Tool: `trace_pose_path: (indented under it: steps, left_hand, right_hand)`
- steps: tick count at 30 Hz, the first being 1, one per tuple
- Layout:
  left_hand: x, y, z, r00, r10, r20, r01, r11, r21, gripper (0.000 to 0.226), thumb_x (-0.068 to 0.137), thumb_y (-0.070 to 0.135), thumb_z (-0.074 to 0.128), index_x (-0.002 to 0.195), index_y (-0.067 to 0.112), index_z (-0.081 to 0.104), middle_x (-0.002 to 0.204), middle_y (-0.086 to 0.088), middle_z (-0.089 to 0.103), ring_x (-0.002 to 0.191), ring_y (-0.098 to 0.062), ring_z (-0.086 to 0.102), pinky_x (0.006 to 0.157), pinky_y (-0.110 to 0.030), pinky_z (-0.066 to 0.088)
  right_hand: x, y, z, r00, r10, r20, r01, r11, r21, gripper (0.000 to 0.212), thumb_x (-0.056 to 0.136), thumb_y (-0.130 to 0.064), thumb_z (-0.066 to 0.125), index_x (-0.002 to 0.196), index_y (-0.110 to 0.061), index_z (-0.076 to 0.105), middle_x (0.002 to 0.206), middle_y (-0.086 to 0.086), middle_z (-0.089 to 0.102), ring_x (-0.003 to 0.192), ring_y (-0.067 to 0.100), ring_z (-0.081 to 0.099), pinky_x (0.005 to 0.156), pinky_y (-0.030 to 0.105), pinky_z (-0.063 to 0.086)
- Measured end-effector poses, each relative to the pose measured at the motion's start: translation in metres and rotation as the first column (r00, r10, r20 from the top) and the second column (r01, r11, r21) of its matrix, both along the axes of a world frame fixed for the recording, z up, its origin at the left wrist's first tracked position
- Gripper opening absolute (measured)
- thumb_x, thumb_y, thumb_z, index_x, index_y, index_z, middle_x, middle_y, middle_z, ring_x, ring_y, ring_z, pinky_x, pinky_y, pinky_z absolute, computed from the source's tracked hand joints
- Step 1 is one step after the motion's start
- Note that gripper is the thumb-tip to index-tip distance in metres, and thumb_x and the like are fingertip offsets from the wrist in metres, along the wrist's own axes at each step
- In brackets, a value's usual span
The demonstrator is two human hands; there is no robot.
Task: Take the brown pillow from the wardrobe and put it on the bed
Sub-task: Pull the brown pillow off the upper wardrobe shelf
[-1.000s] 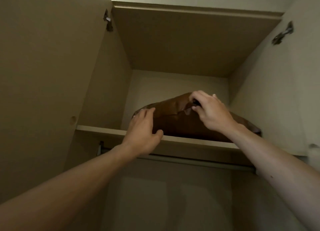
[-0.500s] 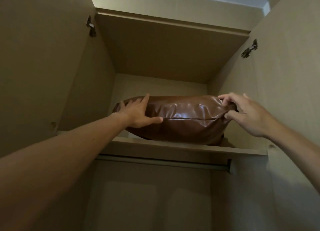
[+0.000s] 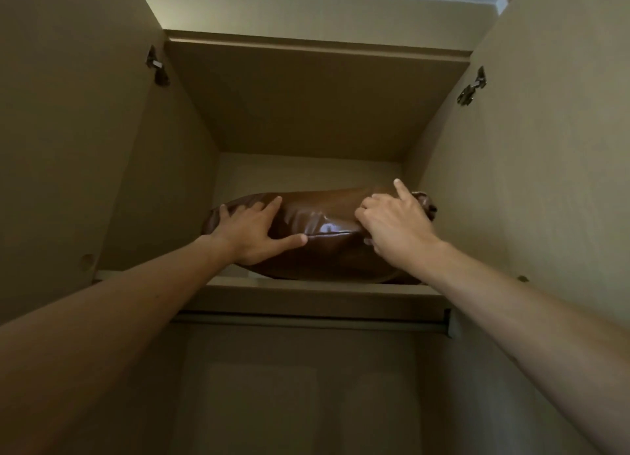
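Observation:
A shiny brown leather-look pillow lies lengthwise on the wardrobe's top shelf, its front bulging over the shelf edge. My left hand grips its left end, fingers spread over the top and thumb along the seam. My right hand clutches the pillow's right part, fingers curled into the material and the index finger raised. The pillow's right tip pokes out behind that hand. The bed is not in view.
Both wardrobe doors stand open, the left door and the right door flanking my arms, with hinges near the top. A hanging rail runs under the shelf. The lower compartment is dark.
The pillow went from bunched up to lying lengthwise along the shelf front. My left hand moved onto its left end; my right hand shifted inward from the right tip.

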State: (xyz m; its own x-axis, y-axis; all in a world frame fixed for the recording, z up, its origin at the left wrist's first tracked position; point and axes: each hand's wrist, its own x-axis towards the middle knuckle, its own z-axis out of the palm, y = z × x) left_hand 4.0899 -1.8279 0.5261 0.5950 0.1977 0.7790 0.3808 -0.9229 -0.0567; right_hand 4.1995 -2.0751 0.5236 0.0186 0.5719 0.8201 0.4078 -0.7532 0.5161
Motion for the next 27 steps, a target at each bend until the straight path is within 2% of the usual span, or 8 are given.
trace_pose_path:
  steps: [3,10,14,16,20,22,24,27]
  left_hand:
    - [-0.005,-0.016,0.001,0.998,-0.034,0.048,0.032,0.999,0.024,0.116,0.068,0.100,0.010,0.159,0.030,0.022,0.163,-0.009,0.035,0.146,-0.037,0.035,0.118,-0.068,0.009]
    - [-0.016,-0.064,0.019,0.995,-0.060,0.081,0.056,0.997,0.049,0.087,0.086,0.081,0.034,0.149,0.022,0.041,0.146,-0.014,0.049,0.132,-0.036,0.049,0.115,-0.063,0.028]
    - [-0.026,-0.086,0.035,0.990,-0.014,0.139,0.012,1.000,0.014,0.095,0.080,0.086,0.042,0.148,0.020,0.041,0.149,-0.015,0.048,0.134,-0.040,0.047,0.111,-0.062,0.036]
    - [-0.032,-0.089,0.039,0.993,-0.003,0.117,0.017,0.993,-0.118,0.106,0.075,0.090,0.044,0.153,0.019,0.037,0.153,-0.015,0.045,0.135,-0.040,0.048,0.108,-0.051,0.041]
    - [-0.032,-0.091,0.020,0.995,-0.096,0.022,0.099,0.952,-0.291,0.105,0.070,0.091,0.051,0.149,0.023,0.046,0.147,-0.010,0.056,0.126,-0.032,0.057,0.099,-0.038,0.047]
    - [-0.032,-0.090,0.012,0.988,-0.142,0.053,0.152,0.929,-0.337,0.100,0.069,0.089,0.056,0.146,0.025,0.049,0.143,-0.008,0.059,0.122,-0.030,0.060,0.093,-0.035,0.047]
    - [-0.035,-0.089,0.006,0.974,-0.202,0.098,0.224,0.877,-0.424,0.098,0.065,0.084,0.065,0.143,0.025,0.053,0.133,-0.004,0.064,0.113,-0.026,0.064,0.086,-0.032,0.049]
    - [-0.041,-0.084,-0.002,0.936,-0.335,0.111,0.332,0.730,-0.597,0.105,0.053,0.071,0.083,0.143,0.026,0.052,0.112,0.007,0.067,0.096,-0.015,0.067,0.075,-0.027,0.053]
  right_hand:
    - [0.011,-0.012,-0.019,0.999,0.049,-0.007,-0.049,0.998,0.032,0.020,0.093,-0.017,0.065,0.111,-0.025,0.070,0.111,-0.001,0.069,0.111,0.021,0.067,0.123,0.056,0.020]
    - [0.021,-0.066,-0.075,0.969,0.248,0.004,-0.247,0.964,0.101,0.029,0.075,-0.003,0.081,0.101,-0.014,0.074,0.133,0.013,0.068,0.131,0.036,0.061,0.117,0.066,0.028]
    - [0.016,-0.096,-0.107,0.948,0.316,-0.025,-0.309,0.939,0.151,0.041,0.062,0.002,0.084,0.094,-0.015,0.064,0.140,0.014,0.064,0.137,0.037,0.057,0.117,0.068,0.028]
    - [0.015,-0.110,-0.123,0.940,0.329,-0.094,-0.310,0.935,0.173,0.046,0.060,-0.009,0.087,0.094,-0.021,0.058,0.142,0.009,0.062,0.136,0.033,0.057,0.118,0.070,0.024]
    - [0.009,-0.122,-0.125,0.846,0.450,-0.285,-0.359,0.877,0.318,0.053,0.062,-0.076,0.069,0.086,-0.034,0.046,0.124,-0.012,0.059,0.118,0.014,0.059,0.119,0.068,0.016]
    - [0.001,-0.119,-0.111,0.706,0.627,-0.330,-0.459,0.759,0.461,0.061,0.064,-0.087,0.058,0.094,-0.035,0.050,0.116,-0.013,0.055,0.111,0.014,0.057,0.116,0.060,0.028]
    - [0.003,-0.114,-0.095,0.612,0.728,-0.308,-0.468,0.648,0.601,0.072,0.075,-0.089,0.046,0.120,-0.033,0.056,0.138,-0.005,0.052,0.129,0.022,0.053,0.115,0.054,0.035]
    - [0.015,-0.105,-0.074,0.524,0.671,-0.524,-0.253,0.710,0.657,0.103,0.075,-0.090,0.025,0.161,-0.034,0.027,0.174,0.001,0.015,0.158,0.025,0.020,0.125,0.056,0.019]
